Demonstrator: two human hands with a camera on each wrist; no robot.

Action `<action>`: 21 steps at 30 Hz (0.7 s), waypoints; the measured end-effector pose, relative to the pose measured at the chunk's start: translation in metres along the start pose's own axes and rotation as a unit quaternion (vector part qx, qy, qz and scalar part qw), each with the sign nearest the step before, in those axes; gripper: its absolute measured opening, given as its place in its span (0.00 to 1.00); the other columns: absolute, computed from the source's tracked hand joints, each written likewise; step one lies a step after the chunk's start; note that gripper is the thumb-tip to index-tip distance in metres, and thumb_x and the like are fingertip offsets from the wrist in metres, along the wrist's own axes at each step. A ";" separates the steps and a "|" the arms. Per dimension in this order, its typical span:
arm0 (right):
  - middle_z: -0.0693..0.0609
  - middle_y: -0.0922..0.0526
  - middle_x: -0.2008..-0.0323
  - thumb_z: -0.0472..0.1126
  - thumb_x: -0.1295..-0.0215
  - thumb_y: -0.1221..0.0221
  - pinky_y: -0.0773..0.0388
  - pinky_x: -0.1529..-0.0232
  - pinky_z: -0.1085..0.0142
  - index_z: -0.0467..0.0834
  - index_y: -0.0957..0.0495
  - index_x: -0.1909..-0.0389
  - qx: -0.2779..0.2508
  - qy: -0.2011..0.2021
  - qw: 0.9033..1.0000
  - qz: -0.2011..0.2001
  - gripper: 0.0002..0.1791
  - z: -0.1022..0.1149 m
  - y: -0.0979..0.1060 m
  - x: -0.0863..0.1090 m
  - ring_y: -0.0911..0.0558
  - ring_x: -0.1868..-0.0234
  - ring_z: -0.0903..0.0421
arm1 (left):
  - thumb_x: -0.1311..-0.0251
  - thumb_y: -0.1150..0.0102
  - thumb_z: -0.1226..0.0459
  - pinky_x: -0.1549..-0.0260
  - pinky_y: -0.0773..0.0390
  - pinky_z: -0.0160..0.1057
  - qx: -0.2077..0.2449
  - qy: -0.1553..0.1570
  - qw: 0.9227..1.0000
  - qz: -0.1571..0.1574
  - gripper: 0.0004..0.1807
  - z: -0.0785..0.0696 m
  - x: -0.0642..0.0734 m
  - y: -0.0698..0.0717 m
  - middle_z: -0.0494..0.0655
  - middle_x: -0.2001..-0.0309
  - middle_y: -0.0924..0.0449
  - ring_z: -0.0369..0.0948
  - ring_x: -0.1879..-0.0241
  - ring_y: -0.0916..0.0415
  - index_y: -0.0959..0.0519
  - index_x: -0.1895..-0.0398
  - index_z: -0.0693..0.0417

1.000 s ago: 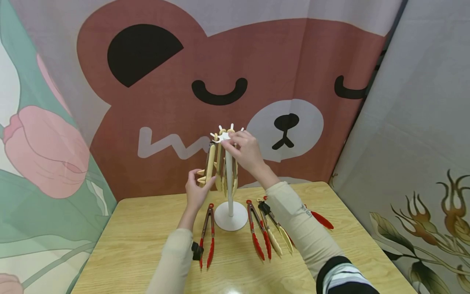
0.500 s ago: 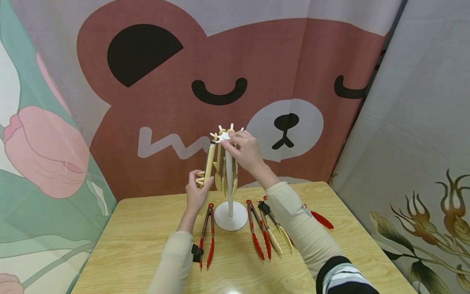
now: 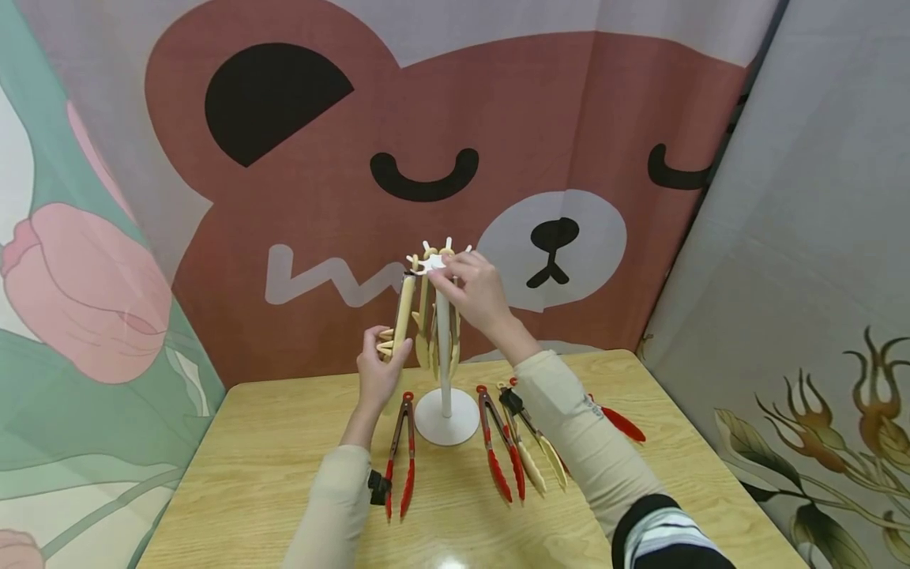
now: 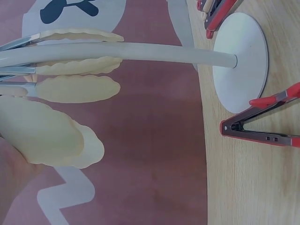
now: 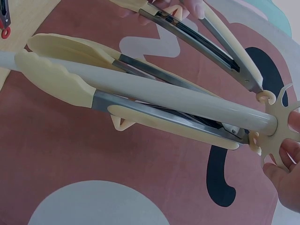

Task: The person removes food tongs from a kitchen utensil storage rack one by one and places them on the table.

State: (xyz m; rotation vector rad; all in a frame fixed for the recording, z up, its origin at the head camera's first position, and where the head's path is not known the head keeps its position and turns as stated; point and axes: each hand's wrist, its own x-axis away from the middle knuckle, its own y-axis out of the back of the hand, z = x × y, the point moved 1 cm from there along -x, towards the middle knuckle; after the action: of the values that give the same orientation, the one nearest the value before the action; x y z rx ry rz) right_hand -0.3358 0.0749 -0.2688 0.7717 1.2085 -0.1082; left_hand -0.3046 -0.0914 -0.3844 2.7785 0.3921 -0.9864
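Observation:
A white stand (image 3: 445,340) rises from a round base, with hooks around its top (image 3: 431,265). My left hand (image 3: 377,370) grips a pair of cream-handled tongs (image 3: 403,312) left of the pole. The tongs lean outward, and their ring (image 5: 266,97) is right at one of the hooks in the right wrist view. Cream scalloped tips (image 4: 47,133) extend past the left hand. With fingers and thumb, my right hand (image 3: 478,292) pinches the hooked top. Other cream tongs (image 5: 159,124) hang close around the pole.
Red tongs (image 3: 408,474) lie left of the base on the wooden table (image 3: 270,442). Another red pair (image 3: 490,442) and cream-tipped tongs (image 3: 532,462) lie to the right. A red tip (image 3: 626,425) shows beyond the right sleeve. A bear-print curtain (image 3: 313,205) hangs behind.
My left hand has shifted slightly left, swinging the lower part of the tongs outward from the pole. The right hand has kept its place on the stand's top.

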 end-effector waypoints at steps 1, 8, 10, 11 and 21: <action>0.44 0.18 0.64 0.42 0.43 0.41 0.27 0.67 0.64 0.39 0.17 0.77 0.000 0.001 1.000 0.000 0.12 0.000 0.000 0.000 0.24 0.65 0.52 | 0.49 0.40 0.71 0.84 0.34 0.25 -0.001 0.001 1.000 -0.001 0.21 -0.001 0.000 0.000 0.61 0.71 0.26 0.34 0.80 0.34 0.34 0.56 0.75; 0.44 0.18 0.65 0.42 0.44 0.41 0.27 0.68 0.64 0.39 0.18 0.78 -0.001 0.002 1.000 -0.002 0.12 0.001 0.001 0.000 0.24 0.66 0.52 | 0.49 0.39 0.70 0.85 0.34 0.25 0.004 0.003 1.000 -0.001 0.21 0.008 -0.005 0.000 0.60 0.70 0.26 0.36 0.80 0.33 0.34 0.55 0.73; 0.44 0.18 0.65 0.42 0.44 0.42 0.27 0.68 0.64 0.39 0.18 0.78 -0.001 0.003 1.000 -0.002 0.12 0.001 0.000 0.001 0.24 0.66 0.52 | 0.49 0.39 0.69 0.85 0.33 0.26 0.005 0.005 1.000 0.001 0.21 0.017 -0.006 0.001 0.59 0.70 0.25 0.35 0.80 0.33 0.34 0.55 0.71; 0.44 0.18 0.65 0.42 0.44 0.42 0.27 0.68 0.64 0.39 0.18 0.78 -0.002 0.004 1.000 -0.003 0.12 0.001 0.000 0.001 0.24 0.66 0.52 | 0.49 0.39 0.69 0.85 0.33 0.26 0.005 0.005 1.000 0.000 0.21 0.021 -0.007 0.001 0.59 0.70 0.25 0.35 0.80 0.32 0.34 0.55 0.71; 0.44 0.18 0.65 0.42 0.44 0.41 0.27 0.67 0.64 0.39 0.18 0.79 -0.005 0.001 1.000 -0.004 0.11 0.000 0.000 0.000 0.24 0.66 0.52 | 0.49 0.38 0.63 0.86 0.31 0.29 -0.007 -0.011 1.000 -0.017 0.21 0.033 -0.012 0.006 0.55 0.72 0.25 0.41 0.80 0.30 0.33 0.55 0.65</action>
State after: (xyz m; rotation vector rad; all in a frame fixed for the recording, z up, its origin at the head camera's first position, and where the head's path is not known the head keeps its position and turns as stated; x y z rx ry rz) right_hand -0.3353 0.0751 -0.2690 0.7582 1.2125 -0.1082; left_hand -0.3313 -0.1073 -0.4011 2.7538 0.4418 -1.0171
